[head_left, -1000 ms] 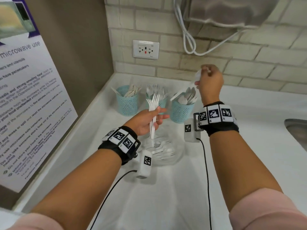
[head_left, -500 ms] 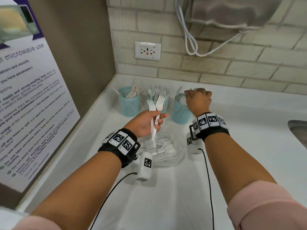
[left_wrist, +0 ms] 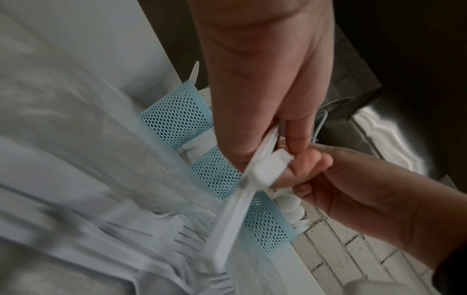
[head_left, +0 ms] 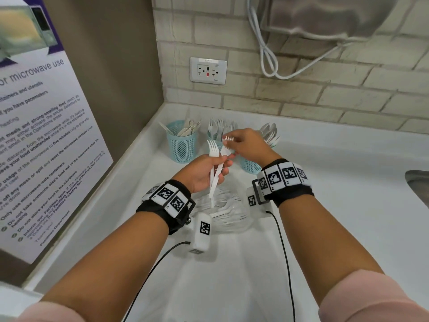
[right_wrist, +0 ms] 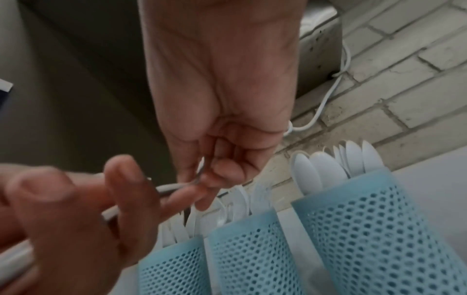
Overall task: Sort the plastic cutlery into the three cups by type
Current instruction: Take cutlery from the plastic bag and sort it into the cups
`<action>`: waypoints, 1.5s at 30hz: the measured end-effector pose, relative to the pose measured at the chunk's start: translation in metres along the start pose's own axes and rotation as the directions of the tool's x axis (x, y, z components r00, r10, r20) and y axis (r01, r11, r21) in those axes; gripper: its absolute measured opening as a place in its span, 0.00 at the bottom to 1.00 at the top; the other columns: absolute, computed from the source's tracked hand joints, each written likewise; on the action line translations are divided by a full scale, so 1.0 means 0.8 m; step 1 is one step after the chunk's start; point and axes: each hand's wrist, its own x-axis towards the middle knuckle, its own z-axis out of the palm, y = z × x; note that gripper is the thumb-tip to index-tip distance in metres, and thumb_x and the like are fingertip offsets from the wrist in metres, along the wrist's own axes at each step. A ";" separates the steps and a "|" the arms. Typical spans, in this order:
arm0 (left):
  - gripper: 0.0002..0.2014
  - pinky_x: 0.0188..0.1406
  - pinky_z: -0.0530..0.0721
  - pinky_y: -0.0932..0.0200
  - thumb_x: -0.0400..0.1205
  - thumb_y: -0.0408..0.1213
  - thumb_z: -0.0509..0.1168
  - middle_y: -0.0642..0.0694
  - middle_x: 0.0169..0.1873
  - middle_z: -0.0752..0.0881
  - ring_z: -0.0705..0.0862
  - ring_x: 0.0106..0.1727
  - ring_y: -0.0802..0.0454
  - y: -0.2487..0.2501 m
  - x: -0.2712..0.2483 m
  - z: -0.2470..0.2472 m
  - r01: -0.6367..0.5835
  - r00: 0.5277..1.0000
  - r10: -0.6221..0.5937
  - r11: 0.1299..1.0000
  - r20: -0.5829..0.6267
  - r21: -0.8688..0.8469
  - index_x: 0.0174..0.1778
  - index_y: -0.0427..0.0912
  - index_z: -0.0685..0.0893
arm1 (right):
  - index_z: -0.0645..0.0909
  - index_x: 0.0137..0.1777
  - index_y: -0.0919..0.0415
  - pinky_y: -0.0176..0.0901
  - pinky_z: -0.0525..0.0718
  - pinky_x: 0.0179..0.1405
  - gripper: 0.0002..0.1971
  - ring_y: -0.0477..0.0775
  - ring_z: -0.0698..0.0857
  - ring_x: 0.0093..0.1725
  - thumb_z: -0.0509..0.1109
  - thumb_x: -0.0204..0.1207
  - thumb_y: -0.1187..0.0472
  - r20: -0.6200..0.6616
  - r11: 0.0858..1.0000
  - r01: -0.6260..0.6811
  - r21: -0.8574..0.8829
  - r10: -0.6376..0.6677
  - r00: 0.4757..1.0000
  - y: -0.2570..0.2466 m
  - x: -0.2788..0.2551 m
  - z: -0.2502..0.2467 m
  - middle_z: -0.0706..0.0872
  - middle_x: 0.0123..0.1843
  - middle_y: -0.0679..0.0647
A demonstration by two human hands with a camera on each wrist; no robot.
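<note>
Head view shows the left hand [head_left: 204, 171] curled round the handles of two white plastic forks [head_left: 214, 168], tines up, held above a clear bowl [head_left: 234, 219] of more white cutlery that sits on the white counter [head_left: 348, 205]. Reaching across, the right hand [head_left: 249, 145] pinches the head of one of those forks between thumb and fingertips, its tines poking out past the fingers. Behind the hands, three pale blue mesh cups stand in a row near the brick wall: the left cup [head_left: 182, 145] holds knives, the middle cup [head_left: 217, 135], largely hidden by the hands, holds forks, and the right cup [head_left: 251, 166] holds spoons. Left wrist view confirms the grip: the left fingers close on the fork handles while the right hand's fingertips [left_wrist: 303, 165] meet them at the fork heads, with the cups lined up behind and blurred forks lying in the bowl below. Right wrist view shows the right thumb and forefinger nipping the fork's neck, the left hand [right_wrist: 65, 215] blurred in the foreground. A microwave notice [head_left: 41, 147] hangs on the left wall, and a socket [head_left: 208, 70] is set in the brick.
</note>
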 end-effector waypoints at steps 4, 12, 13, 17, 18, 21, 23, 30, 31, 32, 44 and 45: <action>0.05 0.14 0.69 0.73 0.82 0.35 0.66 0.49 0.31 0.76 0.72 0.20 0.63 -0.008 0.000 -0.001 -0.017 0.992 0.053 0.952 -0.111 0.306 0.50 0.39 0.79 | 0.87 0.55 0.68 0.22 0.74 0.28 0.11 0.35 0.78 0.21 0.67 0.78 0.64 -0.004 0.998 -0.056 0.020 0.056 0.998 0.001 -0.001 0.015 0.86 0.34 0.55; 0.09 0.14 0.66 0.69 0.84 0.36 0.58 0.47 0.29 0.74 0.70 0.23 0.57 -0.014 0.006 0.002 0.003 0.955 0.193 0.754 -0.226 0.657 0.38 0.42 0.74 | 0.80 0.53 0.70 0.35 0.85 0.27 0.22 0.52 0.84 0.28 0.68 0.77 0.47 0.227 0.939 -0.241 0.245 0.186 0.956 -0.016 -0.010 0.025 0.85 0.35 0.65; 0.09 0.14 0.66 0.69 0.84 0.35 0.58 0.47 0.29 0.74 0.70 0.23 0.56 -0.014 0.006 0.002 0.003 0.955 0.197 0.739 -0.221 0.673 0.37 0.42 0.74 | 0.80 0.52 0.69 0.36 0.85 0.27 0.18 0.52 0.84 0.27 0.69 0.77 0.51 0.228 0.931 -0.248 0.268 0.188 0.955 -0.015 -0.009 0.027 0.85 0.34 0.64; 0.04 0.16 0.67 0.69 0.82 0.36 0.63 0.48 0.30 0.75 0.71 0.22 0.59 -0.011 0.004 -0.005 -0.046 0.973 0.181 0.757 -0.142 0.651 0.43 0.40 0.76 | 0.78 0.47 0.67 0.36 0.85 0.25 0.05 0.49 0.82 0.23 0.64 0.81 0.66 0.169 0.894 -0.273 0.356 0.225 0.959 -0.004 -0.004 0.026 0.81 0.29 0.60; 0.05 0.16 0.67 0.70 0.82 0.37 0.65 0.49 0.29 0.75 0.71 0.21 0.60 -0.010 0.003 -0.007 -0.059 0.977 0.176 0.769 -0.121 0.636 0.42 0.41 0.78 | 0.77 0.45 0.65 0.34 0.84 0.23 0.05 0.48 0.82 0.23 0.63 0.81 0.66 0.135 0.886 -0.271 0.376 0.238 0.962 0.000 -0.003 0.026 0.81 0.30 0.59; 0.06 0.18 0.65 0.69 0.82 0.41 0.65 0.51 0.29 0.74 0.68 0.20 0.62 -0.005 0.001 -0.014 -0.073 0.982 0.162 0.802 -0.098 0.593 0.43 0.42 0.79 | 0.76 0.51 0.63 0.31 0.81 0.21 0.02 0.47 0.83 0.26 0.64 0.81 0.65 0.097 0.872 -0.276 0.404 0.259 0.961 0.006 0.000 0.024 0.82 0.36 0.56; 0.08 0.19 0.65 0.70 0.82 0.43 0.65 0.51 0.29 0.73 0.68 0.21 0.61 -0.003 -0.001 -0.016 -0.076 0.980 0.167 0.807 -0.104 0.586 0.47 0.42 0.81 | 0.76 0.55 0.65 0.31 0.81 0.21 0.06 0.43 0.84 0.23 0.65 0.80 0.68 0.078 0.891 -0.235 0.389 0.222 0.972 0.006 0.005 0.021 0.83 0.36 0.55; 0.15 0.55 0.78 0.58 0.73 0.47 0.74 0.49 0.50 0.80 0.79 0.54 0.53 -0.007 -0.005 -0.063 0.010 0.897 0.399 0.417 -0.192 0.909 0.50 0.47 0.79 | 0.79 0.54 0.60 0.58 0.87 0.37 0.08 0.63 0.86 0.37 0.59 0.81 0.63 -0.638 0.974 0.038 0.223 0.116 0.761 -0.005 0.041 -0.028 0.84 0.41 0.59; 0.16 0.58 0.77 0.56 0.72 0.44 0.76 0.48 0.52 0.79 0.78 0.57 0.51 -0.008 -0.007 -0.069 0.055 0.928 0.330 0.337 -0.172 0.940 0.49 0.48 0.78 | 0.79 0.55 0.61 0.56 0.87 0.37 0.08 0.63 0.85 0.37 0.59 0.81 0.63 -0.670 0.981 0.071 0.180 0.069 0.739 -0.009 0.043 -0.030 0.84 0.40 0.59; 0.14 0.58 0.76 0.57 0.72 0.39 0.76 0.48 0.53 0.79 0.78 0.59 0.51 -0.008 -0.010 -0.072 0.083 0.959 0.241 0.267 -0.150 0.960 0.48 0.48 0.78 | 0.79 0.57 0.62 0.51 0.85 0.37 0.10 0.60 0.83 0.37 0.59 0.82 0.63 -0.678 0.987 0.095 0.130 0.019 0.735 -0.013 0.044 -0.029 0.84 0.40 0.59; 0.16 0.53 0.75 0.67 0.77 0.21 0.61 0.44 0.57 0.87 0.82 0.58 0.51 -0.003 -0.018 -0.088 0.109 0.967 0.203 0.211 -0.152 0.971 0.54 0.40 0.89 | 0.82 0.64 0.51 0.56 0.66 0.66 0.16 0.67 0.65 0.73 0.56 0.83 0.57 -0.217 0.831 -0.088 -0.549 -0.040 0.975 0.005 0.047 0.038 0.72 0.75 0.61; 0.16 0.54 0.74 0.67 0.78 0.22 0.62 0.44 0.59 0.86 0.82 0.60 0.50 -0.004 -0.018 -0.086 0.115 0.966 0.203 0.203 -0.157 0.972 0.56 0.39 0.88 | 0.81 0.66 0.49 0.58 0.63 0.69 0.17 0.68 0.62 0.75 0.56 0.83 0.56 -0.195 0.829 -0.095 -0.552 -0.017 0.981 0.003 0.046 0.036 0.67 0.78 0.61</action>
